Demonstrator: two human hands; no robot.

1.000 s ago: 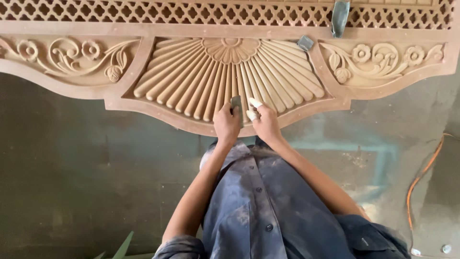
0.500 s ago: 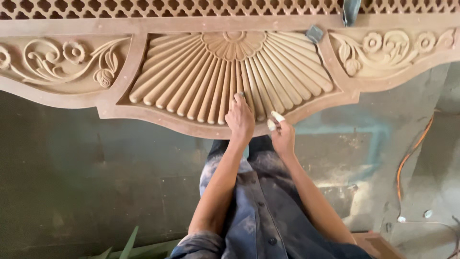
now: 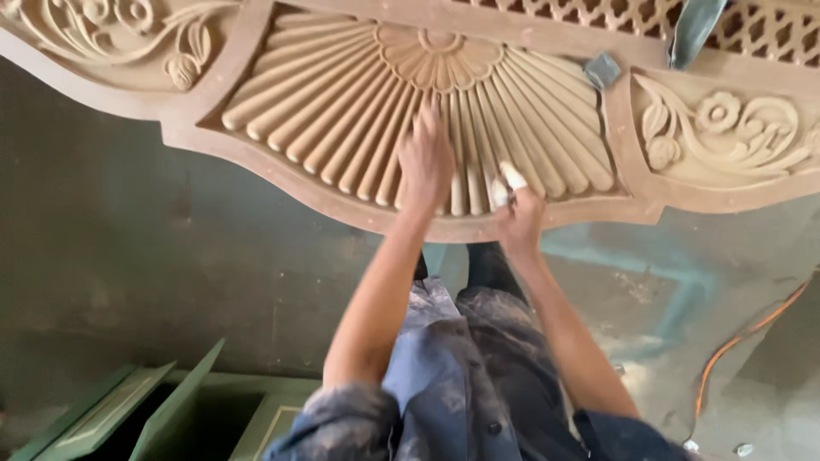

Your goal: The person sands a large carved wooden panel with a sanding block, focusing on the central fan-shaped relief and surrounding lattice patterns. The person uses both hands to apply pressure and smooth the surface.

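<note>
A large carved wooden panel [image 3: 282,183] with a fan of ribs, a central flower and scrolled leaf carvings fills the top of the head view. My left hand [image 3: 425,162] lies flat on the ribs near the fan's middle, fingers pointing up. My right hand [image 3: 515,215] rests at the panel's lower edge, shut on a small pale piece [image 3: 506,181], seemingly folded sanding paper, pressed against a rib.
A small grey block [image 3: 602,70] lies on the panel right of the fan, and a grey-blue tool [image 3: 694,30] sits above it by the lattice. An orange cable [image 3: 741,341] trails on the concrete floor at right. Green framed pieces [image 3: 184,410] stand at lower left.
My left hand has slid up from the panel's lower edge onto the ribs. My right hand stays at the lower edge with the pale piece. The camera has moved closer and tilted.
</note>
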